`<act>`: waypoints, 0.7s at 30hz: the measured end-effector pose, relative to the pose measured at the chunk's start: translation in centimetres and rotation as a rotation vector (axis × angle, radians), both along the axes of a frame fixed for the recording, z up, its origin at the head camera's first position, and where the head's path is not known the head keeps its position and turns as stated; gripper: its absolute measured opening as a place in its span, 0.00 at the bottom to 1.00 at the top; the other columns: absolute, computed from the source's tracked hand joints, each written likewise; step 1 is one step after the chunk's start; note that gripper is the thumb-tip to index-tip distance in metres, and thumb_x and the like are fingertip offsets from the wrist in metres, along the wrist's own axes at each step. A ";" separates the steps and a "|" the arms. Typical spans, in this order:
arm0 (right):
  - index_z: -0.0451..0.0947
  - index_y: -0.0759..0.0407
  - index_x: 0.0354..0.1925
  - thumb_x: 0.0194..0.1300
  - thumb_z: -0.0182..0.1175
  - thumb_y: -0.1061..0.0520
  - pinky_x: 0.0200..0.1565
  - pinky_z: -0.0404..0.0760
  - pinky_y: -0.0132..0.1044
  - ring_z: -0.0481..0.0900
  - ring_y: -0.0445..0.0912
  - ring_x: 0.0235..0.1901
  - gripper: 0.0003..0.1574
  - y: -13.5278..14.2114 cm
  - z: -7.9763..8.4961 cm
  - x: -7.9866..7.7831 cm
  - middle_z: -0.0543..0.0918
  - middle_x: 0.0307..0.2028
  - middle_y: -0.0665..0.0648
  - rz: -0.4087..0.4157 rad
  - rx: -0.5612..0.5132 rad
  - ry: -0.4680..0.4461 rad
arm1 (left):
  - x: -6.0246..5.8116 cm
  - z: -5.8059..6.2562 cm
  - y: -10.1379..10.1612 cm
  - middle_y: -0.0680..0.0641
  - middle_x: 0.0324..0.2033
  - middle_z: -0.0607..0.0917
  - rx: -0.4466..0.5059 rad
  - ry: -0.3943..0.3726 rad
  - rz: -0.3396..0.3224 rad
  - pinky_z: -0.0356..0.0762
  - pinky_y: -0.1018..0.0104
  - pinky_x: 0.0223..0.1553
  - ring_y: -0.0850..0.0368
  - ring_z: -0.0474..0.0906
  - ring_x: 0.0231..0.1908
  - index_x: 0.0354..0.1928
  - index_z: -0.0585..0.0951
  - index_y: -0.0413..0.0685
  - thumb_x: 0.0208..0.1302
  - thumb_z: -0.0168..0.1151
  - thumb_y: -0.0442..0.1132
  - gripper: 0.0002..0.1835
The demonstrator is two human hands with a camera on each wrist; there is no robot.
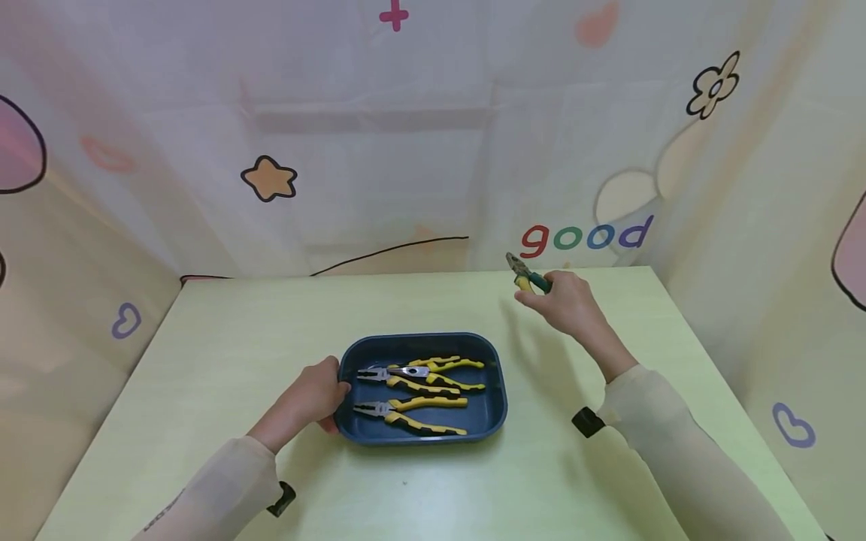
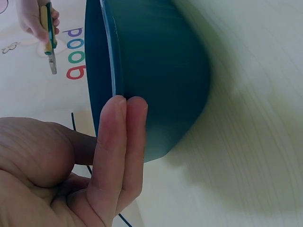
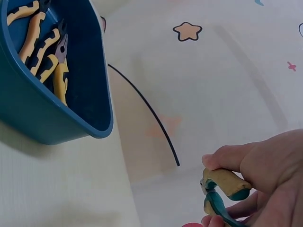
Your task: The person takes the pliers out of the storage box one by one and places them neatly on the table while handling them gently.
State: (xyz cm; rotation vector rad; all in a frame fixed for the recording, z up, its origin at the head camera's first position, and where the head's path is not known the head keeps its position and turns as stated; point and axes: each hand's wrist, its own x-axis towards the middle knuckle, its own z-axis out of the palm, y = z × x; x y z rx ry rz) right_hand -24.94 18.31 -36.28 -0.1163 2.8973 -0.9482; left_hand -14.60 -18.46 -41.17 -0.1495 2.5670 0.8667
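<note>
My left hand (image 1: 313, 392) grips the left end wall of a dark blue plastic tray (image 1: 419, 439), thumb inside the rim and fingers (image 2: 110, 151) against the outside. Inside the tray lie several yellow-and-black pliers (image 1: 429, 403), jaws mostly toward the left; one long-nose pair (image 3: 60, 71) overlaps another. Up and to the right of the tray, my right hand (image 1: 567, 302) holds pliers with green and yellow handles (image 3: 225, 182), raised above the table with the metal head pointing up and left. Thumb and fingers are curled round those handles.
A pale wood-grain table (image 1: 203, 361) carries the tray. Behind it hangs a light printed curtain (image 1: 379, 188) with a star and the word good, and it runs along both sides too. Black straps (image 1: 587, 422) show at both wrists.
</note>
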 end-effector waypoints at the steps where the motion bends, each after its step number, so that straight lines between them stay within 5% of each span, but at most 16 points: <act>1: 0.77 0.72 0.43 0.70 0.65 0.42 0.26 0.68 0.36 0.71 0.51 0.29 0.31 0.0 -0.1 -0.2 0.74 0.29 0.60 -0.002 0.000 -0.001 | 0.0 0.0 0.0 0.36 0.31 0.81 0.003 -0.001 0.002 0.87 0.60 0.35 0.51 0.85 0.16 0.50 0.69 0.29 0.78 0.54 0.32 0.10; 7: 0.76 0.71 0.42 0.70 0.65 0.42 0.25 0.64 0.35 0.69 0.49 0.26 0.30 -0.2 -0.8 -1.1 0.69 0.25 0.57 -0.015 0.001 -0.011 | -0.1 -0.1 0.0 0.35 0.32 0.81 0.016 -0.004 0.015 0.86 0.62 0.28 0.51 0.85 0.16 0.51 0.69 0.29 0.78 0.53 0.31 0.10; 12: 0.73 0.67 0.35 0.70 0.65 0.43 0.25 0.63 0.35 0.67 0.47 0.23 0.28 -0.4 -1.6 -1.9 0.66 0.22 0.55 -0.037 -0.010 -0.036 | -0.1 -0.2 0.0 0.36 0.31 0.81 0.003 0.002 0.013 0.87 0.60 0.33 0.51 0.85 0.16 0.49 0.70 0.30 0.78 0.54 0.32 0.09; 21: 0.75 0.70 0.43 0.70 0.66 0.42 0.25 0.66 0.34 0.70 0.48 0.26 0.29 -0.9 -3.3 -3.5 0.69 0.27 0.59 -0.083 -0.039 -0.107 | 0.1 -0.2 0.0 0.38 0.28 0.80 -0.005 0.020 0.014 0.86 0.57 0.40 0.51 0.85 0.16 0.46 0.70 0.33 0.78 0.54 0.32 0.07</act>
